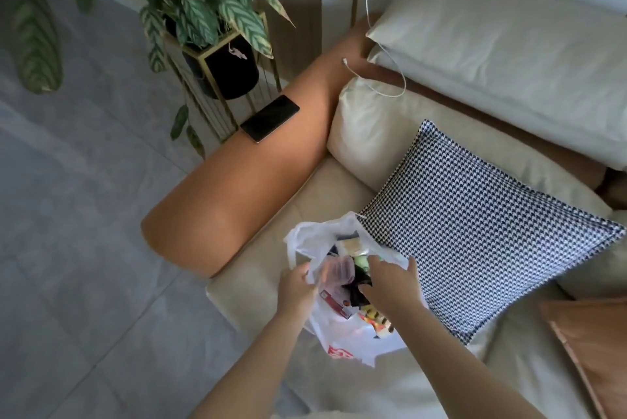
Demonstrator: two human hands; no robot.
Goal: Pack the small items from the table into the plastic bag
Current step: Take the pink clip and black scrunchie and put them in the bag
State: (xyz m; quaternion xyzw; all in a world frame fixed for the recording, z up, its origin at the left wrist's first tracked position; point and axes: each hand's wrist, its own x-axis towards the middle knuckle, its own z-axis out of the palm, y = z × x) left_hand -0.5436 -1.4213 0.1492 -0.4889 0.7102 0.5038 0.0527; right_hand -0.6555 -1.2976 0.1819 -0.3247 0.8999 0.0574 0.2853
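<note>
A white plastic bag (342, 333) with a red logo lies open on the beige sofa seat (258, 279). Several small items fill it, among them a red box (337, 306), a black thing (359, 286) and a clear pinkish container (337, 271). My left hand (298, 288) pinches the bag's left rim. Over the bag's mouth, my right hand (393, 284) reaches with spread fingers; its fingertips touch the items and the bag's right edge. What lies under the right palm is hidden.
A houndstooth cushion (475, 232) leans right beside the bag. A black phone (270, 118) lies on the orange armrest (251, 181). A white charging cable (386, 79) trails over the back cushions. A potted plant (224, 69) on a gold stand is at left, above grey floor.
</note>
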